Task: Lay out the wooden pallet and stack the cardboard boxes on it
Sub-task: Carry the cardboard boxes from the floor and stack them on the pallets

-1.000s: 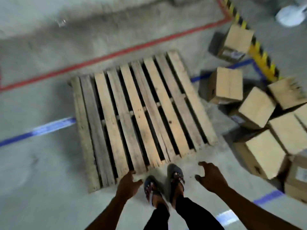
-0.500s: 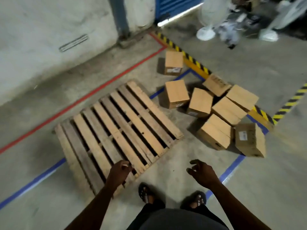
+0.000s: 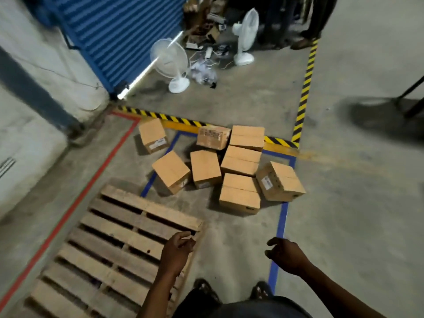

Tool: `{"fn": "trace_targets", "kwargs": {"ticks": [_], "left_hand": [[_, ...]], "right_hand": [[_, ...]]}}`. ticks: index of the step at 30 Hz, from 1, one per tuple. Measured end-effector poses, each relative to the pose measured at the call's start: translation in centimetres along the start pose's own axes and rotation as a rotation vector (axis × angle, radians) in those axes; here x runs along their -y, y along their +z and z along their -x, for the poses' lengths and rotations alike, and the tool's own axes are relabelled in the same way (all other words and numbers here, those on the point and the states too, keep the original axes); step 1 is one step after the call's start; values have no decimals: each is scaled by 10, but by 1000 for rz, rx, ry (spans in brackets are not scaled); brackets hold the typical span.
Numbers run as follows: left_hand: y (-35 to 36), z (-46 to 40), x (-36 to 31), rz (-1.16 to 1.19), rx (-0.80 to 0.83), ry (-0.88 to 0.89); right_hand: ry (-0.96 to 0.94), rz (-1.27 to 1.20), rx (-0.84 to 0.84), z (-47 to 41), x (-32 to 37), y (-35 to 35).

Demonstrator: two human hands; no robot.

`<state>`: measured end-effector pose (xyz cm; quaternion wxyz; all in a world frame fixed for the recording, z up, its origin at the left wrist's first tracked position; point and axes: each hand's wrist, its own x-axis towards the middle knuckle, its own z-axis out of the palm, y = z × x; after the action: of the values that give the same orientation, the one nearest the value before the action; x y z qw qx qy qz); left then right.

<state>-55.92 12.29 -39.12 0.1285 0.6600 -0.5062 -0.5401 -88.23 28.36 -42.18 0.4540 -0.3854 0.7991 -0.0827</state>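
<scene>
The wooden pallet (image 3: 110, 253) lies flat on the concrete floor at the lower left, nothing on it. Several brown cardboard boxes (image 3: 238, 193) sit in a loose cluster on the floor ahead, inside blue tape lines; one box (image 3: 152, 135) stands apart at the back left, another (image 3: 281, 181) lies tilted at the right. My left hand (image 3: 176, 249) hovers over the pallet's near right corner, fingers loosely curled, holding nothing. My right hand (image 3: 284, 253) is out over the bare floor, fingers apart and empty.
Red tape (image 3: 75, 198) runs along the pallet's left side. Yellow-black hazard tape (image 3: 302, 97) borders the area behind the boxes. Two white fans (image 3: 171, 63) and cables stand by a blue roller shutter (image 3: 110, 31). People's legs show at the far back.
My view has swung right and lifted: the pallet slid to the lower left and the boxes came to the centre. Both hands stay empty and out in front.
</scene>
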Motion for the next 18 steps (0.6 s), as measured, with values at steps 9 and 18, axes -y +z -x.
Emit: {"fn": "trace_targets", "kwargs": {"ticks": [9, 18], "left_hand": [[44, -118, -58, -103, 125, -31], [89, -285, -128, -337, 355, -42]], "right_hand": [[115, -107, -10, -100, 24, -46], [317, -194, -57, -143, 72, -125]]}}
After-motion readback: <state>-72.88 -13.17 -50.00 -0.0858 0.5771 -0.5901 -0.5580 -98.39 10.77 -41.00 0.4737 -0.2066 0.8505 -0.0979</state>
